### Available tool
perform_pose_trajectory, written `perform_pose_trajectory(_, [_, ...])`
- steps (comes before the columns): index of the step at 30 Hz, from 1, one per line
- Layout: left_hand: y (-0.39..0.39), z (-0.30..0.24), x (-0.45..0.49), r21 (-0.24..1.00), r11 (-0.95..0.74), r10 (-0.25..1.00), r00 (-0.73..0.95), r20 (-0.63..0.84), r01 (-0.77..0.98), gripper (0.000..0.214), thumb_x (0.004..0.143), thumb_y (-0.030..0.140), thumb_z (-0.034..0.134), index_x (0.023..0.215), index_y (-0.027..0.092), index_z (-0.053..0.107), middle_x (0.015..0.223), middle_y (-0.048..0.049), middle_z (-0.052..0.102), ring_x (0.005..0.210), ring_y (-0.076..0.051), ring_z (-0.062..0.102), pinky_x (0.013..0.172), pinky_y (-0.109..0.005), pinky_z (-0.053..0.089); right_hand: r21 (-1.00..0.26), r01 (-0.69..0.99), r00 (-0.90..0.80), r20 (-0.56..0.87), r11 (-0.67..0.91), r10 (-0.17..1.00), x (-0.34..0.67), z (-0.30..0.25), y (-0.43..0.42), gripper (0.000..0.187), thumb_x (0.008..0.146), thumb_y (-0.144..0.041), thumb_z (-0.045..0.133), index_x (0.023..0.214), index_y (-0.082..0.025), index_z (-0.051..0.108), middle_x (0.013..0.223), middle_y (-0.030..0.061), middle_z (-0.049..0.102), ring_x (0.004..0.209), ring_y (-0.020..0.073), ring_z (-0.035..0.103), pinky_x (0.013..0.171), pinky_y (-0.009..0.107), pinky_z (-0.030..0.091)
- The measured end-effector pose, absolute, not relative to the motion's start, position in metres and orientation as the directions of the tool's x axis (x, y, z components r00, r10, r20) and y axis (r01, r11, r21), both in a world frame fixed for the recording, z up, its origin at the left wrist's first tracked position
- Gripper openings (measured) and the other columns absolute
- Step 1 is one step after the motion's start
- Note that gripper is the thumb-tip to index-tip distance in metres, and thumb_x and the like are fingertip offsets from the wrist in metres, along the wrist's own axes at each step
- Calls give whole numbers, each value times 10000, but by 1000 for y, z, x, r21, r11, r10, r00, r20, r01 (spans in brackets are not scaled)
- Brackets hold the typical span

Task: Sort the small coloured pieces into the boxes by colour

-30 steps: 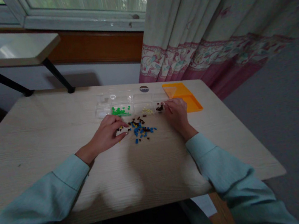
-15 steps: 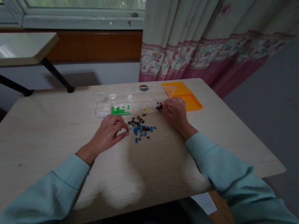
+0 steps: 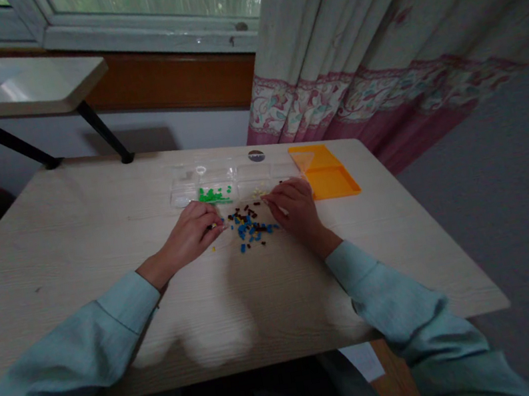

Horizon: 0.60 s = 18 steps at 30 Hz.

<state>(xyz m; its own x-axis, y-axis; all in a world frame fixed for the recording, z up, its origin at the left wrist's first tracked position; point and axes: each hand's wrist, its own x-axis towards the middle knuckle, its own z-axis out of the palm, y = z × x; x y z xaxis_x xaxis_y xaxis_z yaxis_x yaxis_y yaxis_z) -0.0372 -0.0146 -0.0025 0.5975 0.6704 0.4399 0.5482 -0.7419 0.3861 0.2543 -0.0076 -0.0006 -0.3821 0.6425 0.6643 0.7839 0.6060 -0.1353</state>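
Observation:
A loose pile of small blue, brown and yellow building bricks (image 3: 249, 227) lies on the table. At its left edge is my left hand (image 3: 194, 231), thumb and fingertips drawn together; whatever they hold is too small to name. My right hand (image 3: 298, 211) hovers by the pile's upper right, its fingers closed in a pinch whose contents I cannot make out. Behind both hands stands a clear compartment box (image 3: 217, 173). Green pieces (image 3: 214, 196) fill one front compartment, and pale yellow pieces (image 3: 257, 193) lie in another. My right hand mostly hides the front right compartment.
An orange tray (image 3: 335, 178) lies right of the clear box. A round dark disc (image 3: 256, 156) shows behind the box. One yellow brick (image 3: 213, 248) lies apart below my left hand. A raised shelf (image 3: 22, 86) on black legs stands at the back left, and a curtain (image 3: 326, 79) hangs behind.
My right hand has moved left, from the compartment of dark pieces to the pile's upper right. My left hand stays nearly in place; a yellow brick now shows below it.

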Motion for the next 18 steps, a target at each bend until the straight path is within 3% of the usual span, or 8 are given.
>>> perform_pose_trajectory(5, [-15,-2,-30,540,-687,727,461,509,486,298,972,414,485,866,183,639,926,-70,631,933,-199,562,890,-372,451,-58,670,-537,650,740,537,219,4,-32,170,919,-344,609,1053,-313,709,956,-9,715,1020,178,576,1111,421,326])
perform_pose_trajectory(11, [-22,1,-18,586,-715,696,462,549,381,294,987,405,465,867,185,620,910,-53,611,916,-183,561,860,-357,464,-85,666,-513,669,741,537,200,3,-48,238,914,-351,630,1145,-322,679,966,-10,708,1015,172,568,1092,416,341])
perform_pose_trajectory(18, [-25,1,-17,623,-695,709,483,513,359,320,979,434,483,853,182,634,892,-57,595,893,-185,565,828,-355,475,-138,700,-472,648,701,598,199,3,-49,135,921,-356,611,997,-346,723,913,-23,723,964,181,590,1065,423,367])
